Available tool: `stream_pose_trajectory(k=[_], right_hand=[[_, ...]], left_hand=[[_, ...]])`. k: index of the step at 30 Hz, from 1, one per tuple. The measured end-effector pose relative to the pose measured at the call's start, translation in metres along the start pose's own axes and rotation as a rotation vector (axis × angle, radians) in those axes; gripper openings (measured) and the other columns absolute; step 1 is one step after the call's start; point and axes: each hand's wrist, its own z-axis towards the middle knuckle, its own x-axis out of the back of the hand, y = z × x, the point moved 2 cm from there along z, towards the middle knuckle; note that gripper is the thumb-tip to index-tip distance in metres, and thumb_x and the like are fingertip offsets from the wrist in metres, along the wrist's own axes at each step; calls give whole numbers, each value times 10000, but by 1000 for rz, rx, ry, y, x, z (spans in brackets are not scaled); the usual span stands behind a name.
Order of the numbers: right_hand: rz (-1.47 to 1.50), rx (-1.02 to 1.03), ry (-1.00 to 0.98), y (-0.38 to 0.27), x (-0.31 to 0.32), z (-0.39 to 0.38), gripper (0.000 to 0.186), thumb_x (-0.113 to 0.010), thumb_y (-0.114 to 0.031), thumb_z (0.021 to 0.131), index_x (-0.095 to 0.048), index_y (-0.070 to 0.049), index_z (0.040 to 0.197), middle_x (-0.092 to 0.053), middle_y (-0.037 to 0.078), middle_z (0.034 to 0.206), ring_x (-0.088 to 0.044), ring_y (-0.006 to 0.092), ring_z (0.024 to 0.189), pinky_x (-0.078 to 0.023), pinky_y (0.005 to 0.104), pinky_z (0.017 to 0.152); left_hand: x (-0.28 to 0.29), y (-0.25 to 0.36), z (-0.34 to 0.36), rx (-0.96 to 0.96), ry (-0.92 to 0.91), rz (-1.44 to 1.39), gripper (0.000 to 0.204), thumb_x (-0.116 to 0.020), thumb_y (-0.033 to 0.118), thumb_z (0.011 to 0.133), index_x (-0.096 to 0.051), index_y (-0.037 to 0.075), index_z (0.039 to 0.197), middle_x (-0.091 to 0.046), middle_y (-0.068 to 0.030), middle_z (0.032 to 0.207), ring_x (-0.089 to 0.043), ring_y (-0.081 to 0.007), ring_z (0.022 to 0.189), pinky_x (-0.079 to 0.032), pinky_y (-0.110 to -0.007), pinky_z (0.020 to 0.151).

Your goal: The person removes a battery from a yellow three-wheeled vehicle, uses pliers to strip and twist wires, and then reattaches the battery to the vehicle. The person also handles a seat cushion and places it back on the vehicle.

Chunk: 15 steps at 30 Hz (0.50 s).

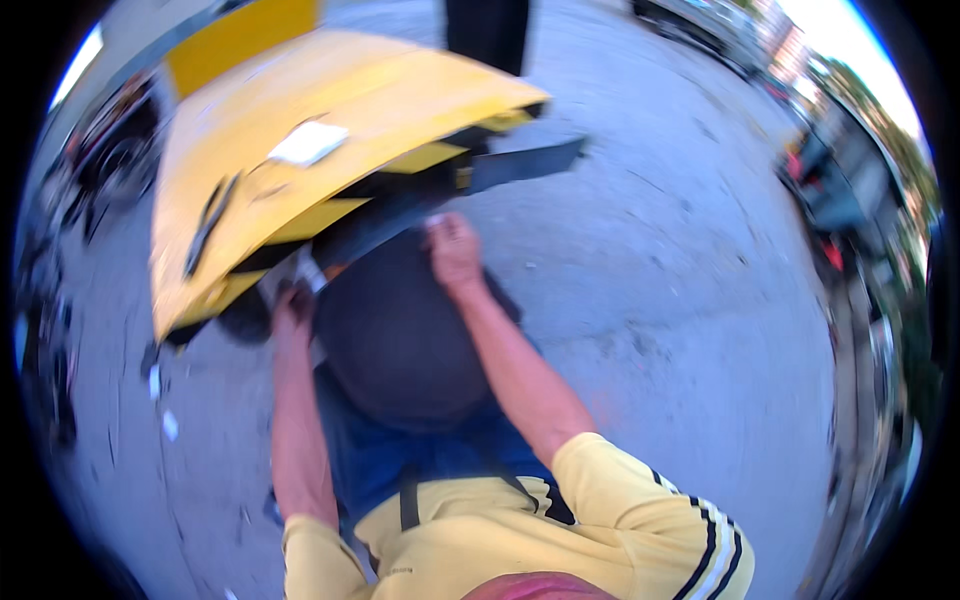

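Observation:
A dark rounded thing like a cloth bag (400, 340) lies in front of my body, below dark straps over my yellow shirt. My left hand (293, 303) is at its left side, under the edge of a yellow panel (330, 95). Blur hides its fingers; a pale strip (309, 270) shows beside them. On the other side, my right hand (455, 255) is closed near the bag's upper right edge, with a small white bit at its fingertips. A dark slim tool (210, 225) and a white paper or cloth (308, 144) rest on the panel.
Black and yellow stripes (320, 218) mark the panel's near edge, where a dark flap (528, 163) sticks out rightward. Grey pavement (670, 290) surrounds me, with white scraps (170, 426) at left. Parked vehicles stand far off, one (700, 30) at upper right.

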Motion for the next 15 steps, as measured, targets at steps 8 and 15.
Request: stream_pose_trajectory(k=[8,15], right_hand=[[89,27,28,-11,14,0,299,-592,-311,1071,-663,-33,987,-699,117,704,-718,290,695,-538,420,705],[71,33,16,-14,8,-3,310,-589,-320,1072,-651,-32,975,-705,133,715,-717,337,719,-539,458,719]], left_hand=[[-68,3,-67,-554,185,640,188,-736,49,973,-680,8,1147,-686,-66,1036,-633,-164,923,-516,-318,815],[-65,28,-63,-1084,105,1604,321,-760,155,963,-668,-45,1197,-694,-178,1156,-637,-357,1076,-506,-485,944]])
